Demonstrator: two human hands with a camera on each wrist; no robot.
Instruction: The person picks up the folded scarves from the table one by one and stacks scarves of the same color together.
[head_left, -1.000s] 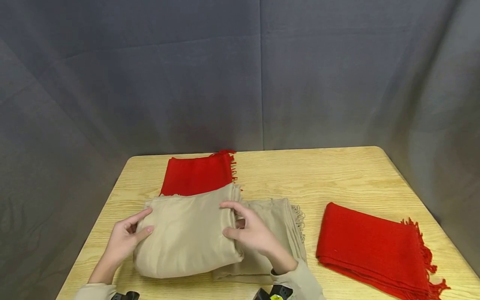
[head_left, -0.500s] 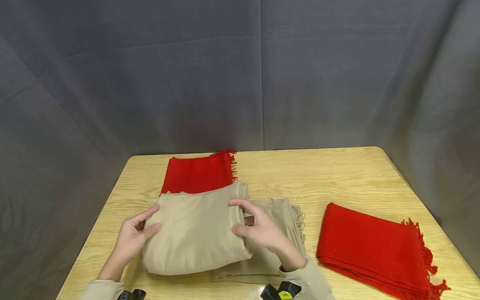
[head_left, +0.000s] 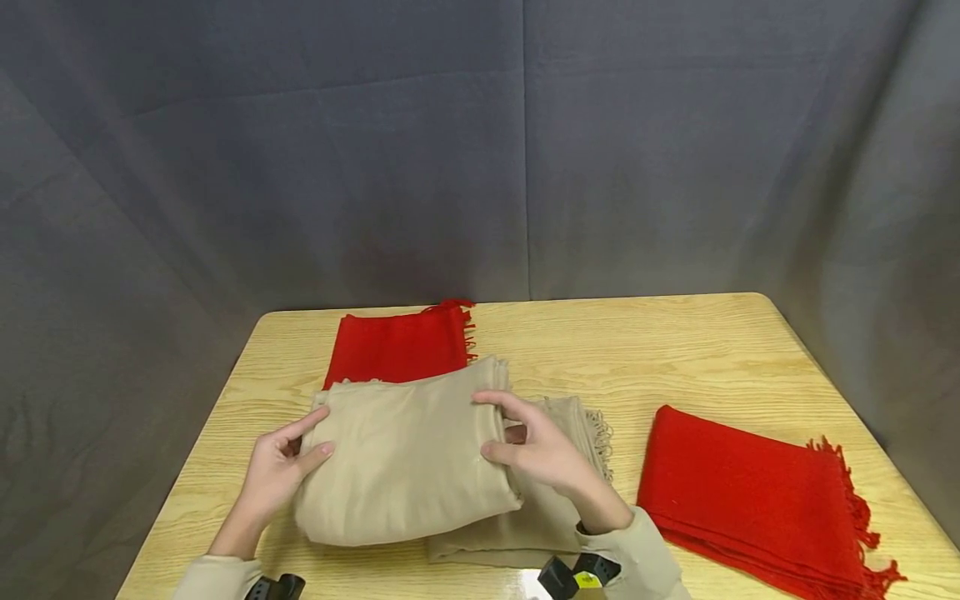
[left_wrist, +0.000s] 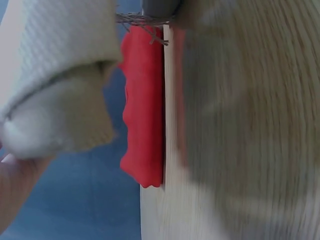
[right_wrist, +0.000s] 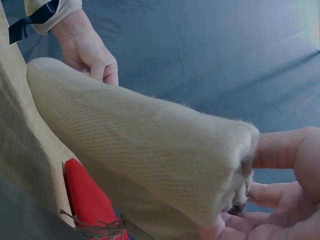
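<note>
The left hand (head_left: 273, 471) and right hand (head_left: 546, 448) pinched the top tan cloth (head_left: 408, 458), probably for carrying; next seemed to need gentle lowering.

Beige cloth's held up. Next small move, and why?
Probably ease the held beige cloth rightward over the lower beige cloth: the left grip and right grip have its opposite ends raised off the table, and from above it covers only part of that one.

The left hand (head_left: 276, 468) and right hand (head_left: 542, 450) grip opposite sides of a folded beige cloth (head_left: 408, 460) over a wooden table (head_left: 637, 346).
</note>
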